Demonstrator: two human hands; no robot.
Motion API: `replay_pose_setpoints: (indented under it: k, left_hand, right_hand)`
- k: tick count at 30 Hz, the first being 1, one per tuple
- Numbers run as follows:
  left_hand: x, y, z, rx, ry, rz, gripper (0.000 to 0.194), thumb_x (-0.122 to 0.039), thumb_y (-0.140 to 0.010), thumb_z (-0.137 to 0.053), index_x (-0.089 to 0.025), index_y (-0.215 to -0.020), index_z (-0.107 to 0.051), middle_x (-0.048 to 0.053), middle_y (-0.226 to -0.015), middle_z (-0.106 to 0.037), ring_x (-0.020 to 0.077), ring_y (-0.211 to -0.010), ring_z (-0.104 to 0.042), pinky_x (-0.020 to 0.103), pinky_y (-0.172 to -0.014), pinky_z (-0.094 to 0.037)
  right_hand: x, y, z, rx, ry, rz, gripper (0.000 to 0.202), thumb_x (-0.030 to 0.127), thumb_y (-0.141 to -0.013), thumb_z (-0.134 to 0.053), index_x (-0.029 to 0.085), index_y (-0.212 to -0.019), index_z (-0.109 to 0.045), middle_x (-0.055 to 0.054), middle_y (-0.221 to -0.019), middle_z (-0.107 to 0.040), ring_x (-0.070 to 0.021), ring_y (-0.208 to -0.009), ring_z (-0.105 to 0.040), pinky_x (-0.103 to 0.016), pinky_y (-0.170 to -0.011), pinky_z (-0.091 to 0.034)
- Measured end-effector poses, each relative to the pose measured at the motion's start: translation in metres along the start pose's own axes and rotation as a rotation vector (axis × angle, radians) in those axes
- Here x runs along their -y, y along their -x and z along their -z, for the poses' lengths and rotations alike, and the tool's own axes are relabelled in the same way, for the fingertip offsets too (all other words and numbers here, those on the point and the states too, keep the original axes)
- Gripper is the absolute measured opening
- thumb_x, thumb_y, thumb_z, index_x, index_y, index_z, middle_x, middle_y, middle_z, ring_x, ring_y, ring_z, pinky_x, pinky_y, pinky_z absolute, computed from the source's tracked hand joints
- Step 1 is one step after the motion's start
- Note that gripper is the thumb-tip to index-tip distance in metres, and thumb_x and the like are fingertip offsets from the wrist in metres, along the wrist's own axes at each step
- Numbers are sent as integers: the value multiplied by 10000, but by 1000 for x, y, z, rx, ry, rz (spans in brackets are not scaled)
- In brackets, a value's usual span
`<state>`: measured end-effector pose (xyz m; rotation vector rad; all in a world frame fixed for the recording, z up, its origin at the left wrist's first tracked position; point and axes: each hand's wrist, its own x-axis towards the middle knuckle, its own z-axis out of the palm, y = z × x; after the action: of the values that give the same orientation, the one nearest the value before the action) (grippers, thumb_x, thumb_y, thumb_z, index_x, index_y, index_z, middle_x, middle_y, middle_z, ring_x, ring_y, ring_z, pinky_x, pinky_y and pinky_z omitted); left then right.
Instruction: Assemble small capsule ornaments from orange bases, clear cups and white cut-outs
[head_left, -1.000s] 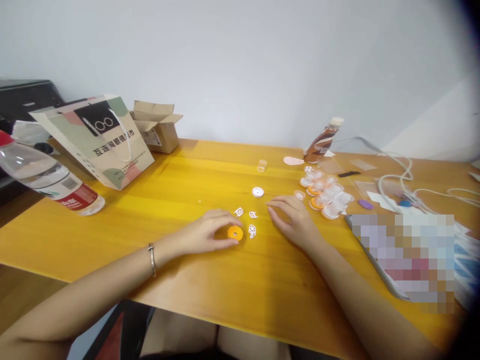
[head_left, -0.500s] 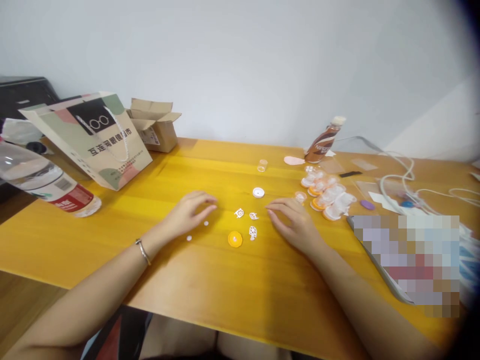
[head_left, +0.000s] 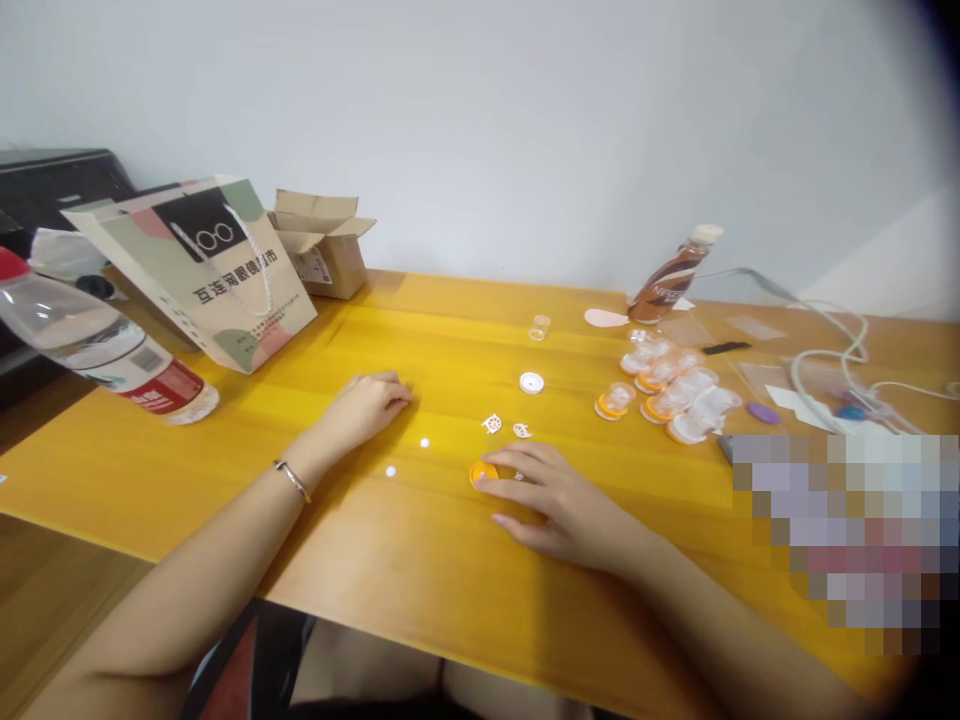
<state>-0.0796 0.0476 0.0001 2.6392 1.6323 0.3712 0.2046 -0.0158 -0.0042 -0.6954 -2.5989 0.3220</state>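
My right hand (head_left: 559, 500) is spread over the table, its fingertips at the orange round cap (head_left: 481, 473) and covering its right side. Partly hidden under those fingers is one of the white cut-out pieces. Two more, a white lattice piece (head_left: 492, 424) and a smaller lattice piece (head_left: 522, 431), lie just beyond. My left hand (head_left: 364, 410) rests on the wood with curled fingers, and nothing shows in them. Near it are two tiny white discs, a farther disc (head_left: 424, 442) and a nearer disc (head_left: 391, 471). A white round lid (head_left: 532, 383) lies farther back.
A clear plastic cup (head_left: 539, 328) stands behind the lid. To the right are several orange-based clear capsules (head_left: 660, 385), a brown drink bottle (head_left: 673, 275), cables (head_left: 810, 360) and a purple oval (head_left: 763, 413). On the left stand a water bottle (head_left: 142, 365), paper bag (head_left: 225, 290) and cardboard box (head_left: 337, 255).
My right hand has moved left and nearer to me, onto the orange cap. My left hand has drawn back a little to the left, with its fingers closing. The view has shifted slightly.
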Motion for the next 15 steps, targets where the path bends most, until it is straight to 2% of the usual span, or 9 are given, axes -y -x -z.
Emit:
replay_pose_setpoints:
  k: [9, 15]
  left_hand:
    - [0, -4, 0, 0, -146, -76, 284, -288, -877, -409, -200, -775, -659, 42, -782, -619, 140, -690, -556, 242, -602, -351]
    - [-5, -4, -3, -1, -337, -130, 279, -249, -874, -393, -171, -754, -632, 50, -741, -608, 145, -669, -543, 266, -617, -344]
  right_hand:
    - [-4, 0, -6, 79, 15, 48, 357, 263, -805, -535, 244, -1161, -541, -84, -1149, -564, -220, -1119, -473, -411, -934, -411]
    - [-4, -1, -5, 54, 0, 38, 427, 264, -810, -527, 213, -1230, -469, -91, -1180, -574, -207, -1114, -502, -411, -946, -418]
